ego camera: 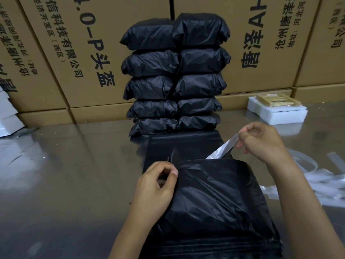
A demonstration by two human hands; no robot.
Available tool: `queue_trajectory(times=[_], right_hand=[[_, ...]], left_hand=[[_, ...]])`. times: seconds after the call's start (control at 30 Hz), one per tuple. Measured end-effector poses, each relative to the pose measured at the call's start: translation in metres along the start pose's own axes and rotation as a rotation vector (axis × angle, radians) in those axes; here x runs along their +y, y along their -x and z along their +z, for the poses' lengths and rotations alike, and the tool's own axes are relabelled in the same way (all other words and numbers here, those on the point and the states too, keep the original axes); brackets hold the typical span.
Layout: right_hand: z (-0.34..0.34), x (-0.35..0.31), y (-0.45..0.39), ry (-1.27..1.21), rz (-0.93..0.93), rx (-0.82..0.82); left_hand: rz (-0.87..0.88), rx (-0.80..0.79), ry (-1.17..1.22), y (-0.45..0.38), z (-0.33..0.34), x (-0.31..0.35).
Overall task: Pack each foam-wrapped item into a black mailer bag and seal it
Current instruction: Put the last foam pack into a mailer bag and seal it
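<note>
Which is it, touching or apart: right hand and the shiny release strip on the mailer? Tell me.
Touching. The head view shows the right hand pinching the release strip between thumb and fingertips, its upper end lifted off the black mailer bag.

A shiny steel table (74, 174) is carrying stacked black parcels (175, 75) at twelve o'clock, a foam-packed item (276, 111) at two, peeled strips (321, 184) at three, and a filled mailer bag (211, 199) lying nearest
</note>
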State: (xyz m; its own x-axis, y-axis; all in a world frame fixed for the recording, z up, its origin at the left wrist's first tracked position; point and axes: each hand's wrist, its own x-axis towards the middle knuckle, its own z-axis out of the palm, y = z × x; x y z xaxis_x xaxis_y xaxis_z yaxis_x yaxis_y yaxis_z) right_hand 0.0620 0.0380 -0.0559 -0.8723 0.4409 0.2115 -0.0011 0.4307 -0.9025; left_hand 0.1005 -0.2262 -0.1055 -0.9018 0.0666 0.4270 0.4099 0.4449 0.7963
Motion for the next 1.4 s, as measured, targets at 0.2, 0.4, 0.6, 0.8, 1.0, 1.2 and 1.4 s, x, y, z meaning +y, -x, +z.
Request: queue_trajectory(times=[0.2,0.4,0.6,0.8,1.0,1.2,1.4], right_hand=[[-0.003,-0.002,0.000,-0.021,0.017,0.006],[-0.011,0.000,0.001,-0.167,0.151,-0.015],[-0.023,0.002,0.003,-0.353,0.263,-0.064],[-0.036,0.000,0.006,-0.495,0.304,-0.099],[-0.042,-0.002,0.013,-0.750,0.334,-0.147],[-0.044,0.024,0.020,-0.197,0.230,-0.092],[-0.045,0.071,0.035,0.387,0.046,0.060]], left_hand=[[0.024,0.015,-0.048,0.002,0.003,0.002],[0.257,-0.220,-0.316,0.019,0.019,0.029],[0.306,-0.337,-0.589,0.021,0.031,0.038],[0.203,-0.420,-0.768,0.015,0.047,0.054],[0.008,-0.551,-0.816,-0.002,0.075,0.073],[-0.044,-0.725,-0.771,-0.041,0.099,0.077],[-0.079,-0.796,-0.782,-0.062,0.111,0.079]])
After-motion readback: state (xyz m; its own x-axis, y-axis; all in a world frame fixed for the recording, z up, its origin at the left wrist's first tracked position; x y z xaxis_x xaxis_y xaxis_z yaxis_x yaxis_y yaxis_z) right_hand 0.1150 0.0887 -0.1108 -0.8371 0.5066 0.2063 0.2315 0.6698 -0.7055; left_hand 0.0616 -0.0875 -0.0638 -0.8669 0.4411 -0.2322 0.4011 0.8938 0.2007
